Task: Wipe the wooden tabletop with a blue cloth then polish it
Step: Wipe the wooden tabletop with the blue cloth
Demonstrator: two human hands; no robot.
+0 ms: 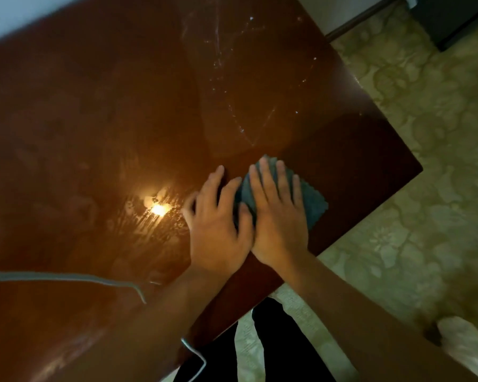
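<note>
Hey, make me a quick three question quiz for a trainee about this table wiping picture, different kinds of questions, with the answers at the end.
1. True or false: both hands are pressed flat on the blue cloth.
2. Multiple choice: where do white streaks and specks show on the wooden tabletop? A) beyond the cloth, on the far part B) under the left wrist C) nowhere
3. Fill in: the bright glare spot lies to the ____ of the left hand.

Key
1. False: the right hand lies flat on the cloth; the left hand only overlaps its edge, mostly on bare wood.
2. A
3. left
</note>
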